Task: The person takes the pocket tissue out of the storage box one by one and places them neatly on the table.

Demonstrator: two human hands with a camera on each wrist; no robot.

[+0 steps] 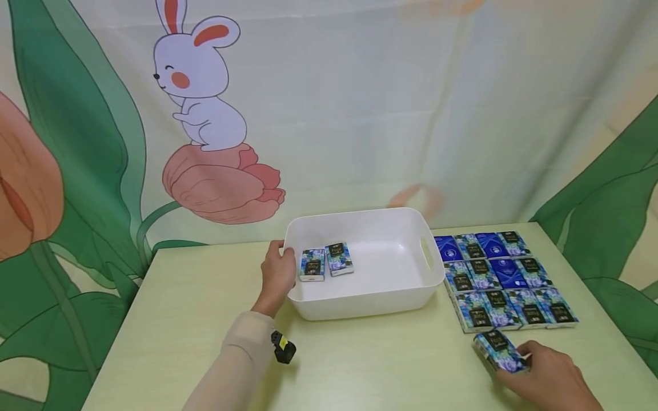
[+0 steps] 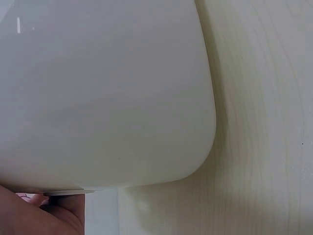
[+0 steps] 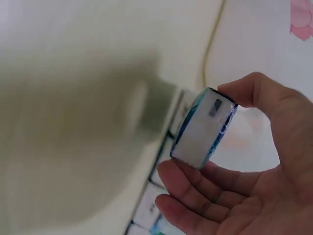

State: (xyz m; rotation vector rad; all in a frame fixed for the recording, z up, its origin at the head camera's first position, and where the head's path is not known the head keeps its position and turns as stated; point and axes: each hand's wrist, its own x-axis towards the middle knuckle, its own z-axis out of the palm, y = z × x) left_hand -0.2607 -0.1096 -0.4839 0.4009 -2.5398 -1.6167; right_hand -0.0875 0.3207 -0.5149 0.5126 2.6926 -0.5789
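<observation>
A white plastic basket stands on the table, with two small tissue packs, one pack upright to the eye and another pack slightly tilted, lying near its left end. My left hand grips that left end, thumb over the rim; in the left wrist view the basket wall hides part of the fingers. At the front right, my right hand pinches a blue floral tissue pack between thumb and fingers. The right wrist view shows the pale narrow side of this pack, raised over the table.
Right of the basket, several more tissue packs lie in close rows, some plain blue, most floral. The light wood-grain table meets a printed curtain at the back. A small black device sits at my left wrist.
</observation>
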